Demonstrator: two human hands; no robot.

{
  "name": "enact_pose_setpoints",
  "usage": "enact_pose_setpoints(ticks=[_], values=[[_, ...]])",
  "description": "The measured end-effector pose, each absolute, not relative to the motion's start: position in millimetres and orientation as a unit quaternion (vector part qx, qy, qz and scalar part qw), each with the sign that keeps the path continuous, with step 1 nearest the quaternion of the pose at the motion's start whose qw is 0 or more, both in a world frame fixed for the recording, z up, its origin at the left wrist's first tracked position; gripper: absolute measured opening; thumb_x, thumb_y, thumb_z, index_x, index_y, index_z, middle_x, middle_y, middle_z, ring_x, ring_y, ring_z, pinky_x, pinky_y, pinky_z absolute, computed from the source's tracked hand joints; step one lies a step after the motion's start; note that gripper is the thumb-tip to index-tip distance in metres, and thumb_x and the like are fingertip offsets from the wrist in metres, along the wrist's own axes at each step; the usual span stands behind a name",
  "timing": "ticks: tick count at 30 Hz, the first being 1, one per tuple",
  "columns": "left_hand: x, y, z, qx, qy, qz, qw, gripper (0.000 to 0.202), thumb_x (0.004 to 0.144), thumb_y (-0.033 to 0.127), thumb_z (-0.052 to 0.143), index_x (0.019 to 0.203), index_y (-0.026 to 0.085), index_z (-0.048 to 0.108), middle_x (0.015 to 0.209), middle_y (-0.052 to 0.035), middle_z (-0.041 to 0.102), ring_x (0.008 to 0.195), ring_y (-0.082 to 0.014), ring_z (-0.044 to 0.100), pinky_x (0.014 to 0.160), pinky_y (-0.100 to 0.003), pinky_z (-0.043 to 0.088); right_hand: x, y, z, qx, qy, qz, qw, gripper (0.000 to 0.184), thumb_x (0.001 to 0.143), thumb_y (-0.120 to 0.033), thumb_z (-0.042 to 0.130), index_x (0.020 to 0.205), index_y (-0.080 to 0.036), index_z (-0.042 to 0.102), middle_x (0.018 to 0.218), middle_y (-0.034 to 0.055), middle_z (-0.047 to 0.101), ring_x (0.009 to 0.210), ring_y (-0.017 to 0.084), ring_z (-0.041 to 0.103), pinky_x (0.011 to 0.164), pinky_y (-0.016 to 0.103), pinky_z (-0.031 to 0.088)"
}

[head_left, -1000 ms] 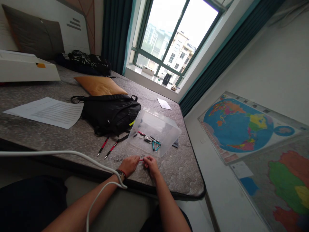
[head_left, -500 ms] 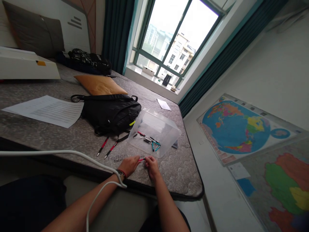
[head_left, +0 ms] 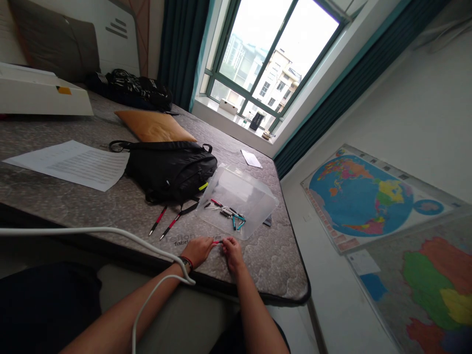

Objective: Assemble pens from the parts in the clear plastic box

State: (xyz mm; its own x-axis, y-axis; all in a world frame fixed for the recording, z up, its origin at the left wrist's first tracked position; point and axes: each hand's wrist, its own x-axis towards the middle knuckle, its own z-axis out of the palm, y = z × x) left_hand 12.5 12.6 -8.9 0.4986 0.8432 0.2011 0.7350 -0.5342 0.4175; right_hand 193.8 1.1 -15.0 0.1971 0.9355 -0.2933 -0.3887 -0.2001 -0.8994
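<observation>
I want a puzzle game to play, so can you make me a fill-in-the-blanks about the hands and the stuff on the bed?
1. The left hand and the right hand pinch one small ____ pen piece between them.
2. ____ pens lie loose on the mattress beside the bag.
3. The clear box of pen parts sits right of the ____ bag.
4. The cushion behind the bag is ____.

Missing words: red; Two; black; orange.
</observation>
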Motion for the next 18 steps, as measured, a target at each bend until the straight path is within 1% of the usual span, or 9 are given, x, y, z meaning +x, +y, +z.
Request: enact_pose_setpoints(ticks=[5,12,15,18], values=[[13.1,13.5,-11.0,0.848,0.479,0.178,0.138,0.051,0.102,0.043,0.020,0.094,0.018,0.063,0.084,-0.0110,0.069,0.078,-0.0213,0.064,0.068,-0.031,0.045,195.4,-0.5,-13.9,-0.497,-0.231,0.580,0.602,0.029,0.062,-0.026,0.083,0.076,-0.019,0.059,0.061,-0.0058,0.060,0.049,0.006,0.050,0.047,0.016,0.038],[14.8,12.7,-9.6,0.843,0.484,0.187,0.142,0.046,0.103,0.040,0.019,0.099,0.019,0.059,0.089,-0.0095,0.068,0.082,-0.0208,0.064,0.070,-0.030,0.044,195.9,-0.1,-15.6,-0.468,-0.162,0.575,0.651,0.032,0.063,-0.028,0.085,0.084,-0.020,0.062,0.069,-0.0029,0.065,0.055,0.007,0.055,0.050,0.017,0.044],[14.6,12.0,-7.7,0.843,0.481,0.191,0.143,0.042,0.102,0.038,0.021,0.100,0.020,0.059,0.092,-0.0093,0.067,0.086,-0.0213,0.063,0.072,-0.031,0.044,194.6,-0.1,-15.6,-0.478,-0.175,0.571,0.644,0.032,0.063,-0.029,0.086,0.084,-0.019,0.064,0.071,-0.0030,0.065,0.056,0.007,0.055,0.051,0.017,0.044],[14.0,11.8,-6.8,0.850,0.468,0.202,0.135,0.034,0.101,0.036,0.029,0.110,0.021,0.058,0.098,-0.0092,0.066,0.093,-0.0227,0.061,0.077,-0.032,0.044,192.8,-0.3,-15.5,-0.495,-0.212,0.572,0.619,0.032,0.061,-0.028,0.087,0.085,-0.018,0.068,0.071,-0.0030,0.065,0.057,0.007,0.056,0.053,0.017,0.046]])
